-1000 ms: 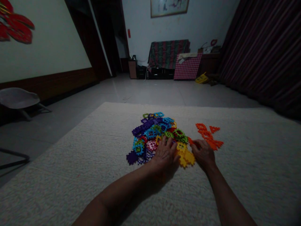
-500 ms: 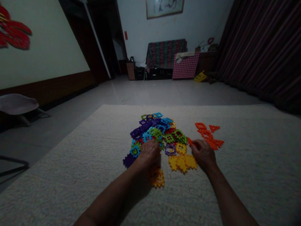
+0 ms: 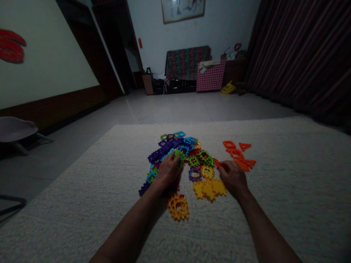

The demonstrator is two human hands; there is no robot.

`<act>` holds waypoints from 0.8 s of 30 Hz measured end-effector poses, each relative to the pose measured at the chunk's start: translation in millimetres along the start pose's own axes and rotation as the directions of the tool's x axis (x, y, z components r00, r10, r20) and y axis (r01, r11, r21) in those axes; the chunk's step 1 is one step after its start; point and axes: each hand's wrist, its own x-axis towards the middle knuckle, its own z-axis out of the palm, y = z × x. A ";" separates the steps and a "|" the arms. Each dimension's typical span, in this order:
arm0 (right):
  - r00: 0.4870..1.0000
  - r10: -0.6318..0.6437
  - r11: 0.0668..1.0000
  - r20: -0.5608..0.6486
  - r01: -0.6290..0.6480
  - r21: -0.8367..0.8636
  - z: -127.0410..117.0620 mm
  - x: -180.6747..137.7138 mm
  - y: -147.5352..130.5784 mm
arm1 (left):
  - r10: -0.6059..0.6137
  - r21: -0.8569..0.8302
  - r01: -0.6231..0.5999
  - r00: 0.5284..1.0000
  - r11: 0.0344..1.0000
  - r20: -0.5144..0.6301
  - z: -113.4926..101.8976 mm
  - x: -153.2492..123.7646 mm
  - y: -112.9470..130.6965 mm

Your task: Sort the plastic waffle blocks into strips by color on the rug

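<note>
My left hand (image 3: 168, 170) lies over the near side of a mixed heap of plastic interlocking tiles, its fingers bent down against a green tile (image 3: 179, 154). What is under those fingers is hidden. My right hand (image 3: 233, 177) is closed, thumb and fingertips pinching an orange tile (image 3: 216, 163) at the heap's right edge. Between the hands lie a purple frame tile (image 3: 195, 174), a yellow window tile (image 3: 207, 172) and several flat yellow tiles (image 3: 208, 189). Dark purple tiles (image 3: 166, 149) make up much of the heap's far left side.
Beyond my right hand several orange tiles (image 3: 237, 155) lie in a group. Orange-yellow tiles (image 3: 178, 207) sit nearer me. All rest on a pale textured mat (image 3: 287, 190). A stool (image 3: 16, 129) stands at left; a curtain (image 3: 296, 54) hangs at right.
My left hand has shifted slightly away from me, onto the green tiles, uncovering more of the orange-yellow tiles near me. My right hand keeps its pinch on the orange tile. The view has turned slightly right.
</note>
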 end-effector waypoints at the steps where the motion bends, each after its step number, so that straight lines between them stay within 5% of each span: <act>1: 1.000 0.000 1.000 0.002 0.000 -0.003 0.3 -0.1 0.3 | -0.052 0.002 0.053 0.997 0.999 -0.060 1.3 2.5 -2.6; 5: 1.000 0.000 1.000 0.015 0.001 -0.031 1.3 -0.6 2.7 | -0.112 0.015 0.117 0.976 0.993 -0.186 3.1 7.4 -7.6; 9: 1.000 -0.007 0.999 0.025 0.008 -0.046 1.4 -1.2 3.9 | 0.029 0.020 -0.029 0.999 0.999 -0.033 1.5 2.8 -0.1; 12: 1.000 -0.015 0.999 0.026 0.016 -0.046 0.8 -1.2 3.0 | 0.026 0.055 -0.028 0.998 0.998 0.050 1.4 -1.2 5.7; 20: 0.999 -0.037 0.999 0.025 0.038 -0.021 -0.6 0.6 2.6 | -0.041 0.087 0.034 0.996 0.996 0.075 0.6 -2.9 9.9; 24: 1.000 -0.022 0.999 0.013 0.022 -0.026 1.5 -0.1 3.6 | -0.010 -0.026 0.012 0.999 1.000 0.051 3.4 1.1 4.7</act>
